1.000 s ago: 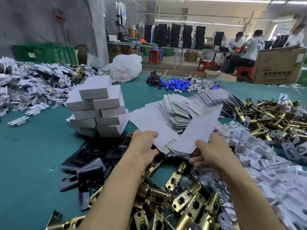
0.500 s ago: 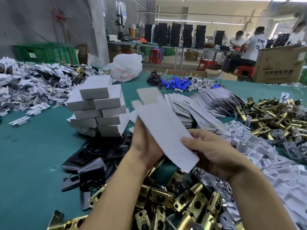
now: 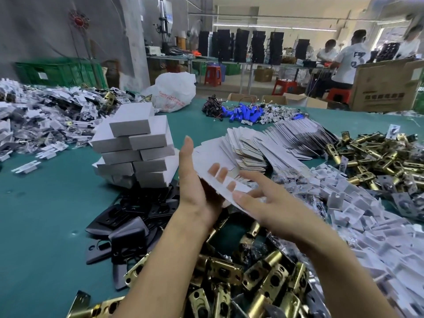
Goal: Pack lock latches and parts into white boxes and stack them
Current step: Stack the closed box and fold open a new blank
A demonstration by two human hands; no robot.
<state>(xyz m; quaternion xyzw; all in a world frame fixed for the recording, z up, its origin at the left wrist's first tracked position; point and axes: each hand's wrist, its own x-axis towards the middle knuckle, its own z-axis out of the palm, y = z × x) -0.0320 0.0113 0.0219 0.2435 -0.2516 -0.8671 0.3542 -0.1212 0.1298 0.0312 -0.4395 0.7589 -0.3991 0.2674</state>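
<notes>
Forming step, by the look of it: erecting one flat box blank [image 3: 205, 160] into a carton before loading.

Gripping it in the left hand [image 3: 197, 191], with thumb along the left edge and fingers [image 3: 215, 170] behind, visible through the cut-outs. Laying the right hand [image 3: 266, 207] flat against the near right edge, with fingers straight, touching but not clamping. Holding both hands close together on the blank, tilted, above the tabletop [image 3: 46, 203], near-centre.

Doing it well, probably:
- squeezing along the creases, not the panels
- going light on the left grip to avoid kinking the card
- pushing with the right fingertips to pop the sleeve square
- tucking one end flap before reaching for parts
- watching for buckling at the cut-outs

Relative to the hands:
- fanning out just beyond, far right of the held one: spare blanks [image 3: 252, 145]
- standing far left: stack of closed white boxes [image 3: 135, 145], looking uneven, so worth setting the next one down gently
- lying directly below and nearer: brass latches [image 3: 252, 278]
- lying near left: black plates [image 3: 128, 214]
- piling up on the right: white inserts [image 3: 367, 214]
</notes>
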